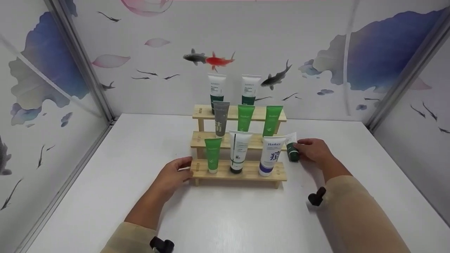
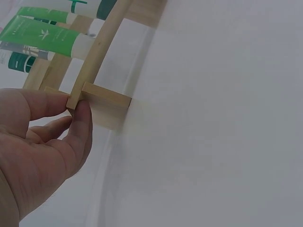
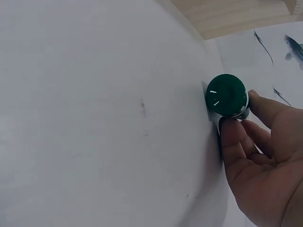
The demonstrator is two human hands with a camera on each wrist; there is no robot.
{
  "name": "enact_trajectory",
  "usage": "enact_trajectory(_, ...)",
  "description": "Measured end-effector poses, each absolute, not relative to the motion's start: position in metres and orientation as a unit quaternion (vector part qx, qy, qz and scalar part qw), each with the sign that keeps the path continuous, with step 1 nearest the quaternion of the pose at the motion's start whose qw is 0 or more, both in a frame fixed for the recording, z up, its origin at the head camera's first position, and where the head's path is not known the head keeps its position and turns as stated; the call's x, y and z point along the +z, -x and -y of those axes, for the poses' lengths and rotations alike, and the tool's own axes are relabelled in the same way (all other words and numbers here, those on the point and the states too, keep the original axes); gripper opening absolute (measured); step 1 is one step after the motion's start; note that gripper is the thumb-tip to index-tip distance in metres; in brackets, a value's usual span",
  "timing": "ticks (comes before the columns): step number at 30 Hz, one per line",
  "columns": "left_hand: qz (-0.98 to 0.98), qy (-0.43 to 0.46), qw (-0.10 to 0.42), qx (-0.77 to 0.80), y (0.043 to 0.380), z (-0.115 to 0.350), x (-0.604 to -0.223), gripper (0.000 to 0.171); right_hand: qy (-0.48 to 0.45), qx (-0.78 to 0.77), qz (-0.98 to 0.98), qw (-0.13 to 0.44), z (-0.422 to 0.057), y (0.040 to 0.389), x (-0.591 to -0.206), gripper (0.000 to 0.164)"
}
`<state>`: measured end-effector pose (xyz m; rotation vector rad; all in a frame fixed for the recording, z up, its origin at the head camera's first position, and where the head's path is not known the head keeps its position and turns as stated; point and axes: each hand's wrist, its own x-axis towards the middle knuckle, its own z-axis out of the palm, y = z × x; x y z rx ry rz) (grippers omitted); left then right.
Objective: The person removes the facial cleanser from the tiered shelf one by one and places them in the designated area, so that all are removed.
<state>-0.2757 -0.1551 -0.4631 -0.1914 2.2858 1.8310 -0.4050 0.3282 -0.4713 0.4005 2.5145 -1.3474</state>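
Note:
A three-tier wooden rack (image 1: 251,171) stands on the white table with several squeeze tubes upright on it. My left hand (image 1: 173,176) pinches the left end of its lowest tier; in the left wrist view, thumb and fingers close on the wooden bar (image 2: 97,54) near a short leg. To the right of the rack, my right hand (image 1: 313,150) holds a white and dark green tube (image 1: 292,150) low at the table, beside the middle tier. Its round green cap (image 3: 226,96) faces the right wrist camera, between thumb and fingers.
On the front tier are a green tube (image 1: 213,154), a white tube (image 1: 240,149) and a white-and-blue tube (image 1: 272,153). A grey tube (image 1: 221,117) and two green ones occupy the middle. Two white-and-green tubes (image 1: 217,88) top the rack. Printed walls (image 1: 253,35) enclose the table.

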Motion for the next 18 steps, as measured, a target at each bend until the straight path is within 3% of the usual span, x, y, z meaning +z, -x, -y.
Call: enact_trajectory(18,-0.771,0.057,0.105,0.625,0.2743,0.1554,-0.4607,0.058,-0.142,-0.478,-0.857,0.128,-0.3355,0.4052,-0.4738,0.066)
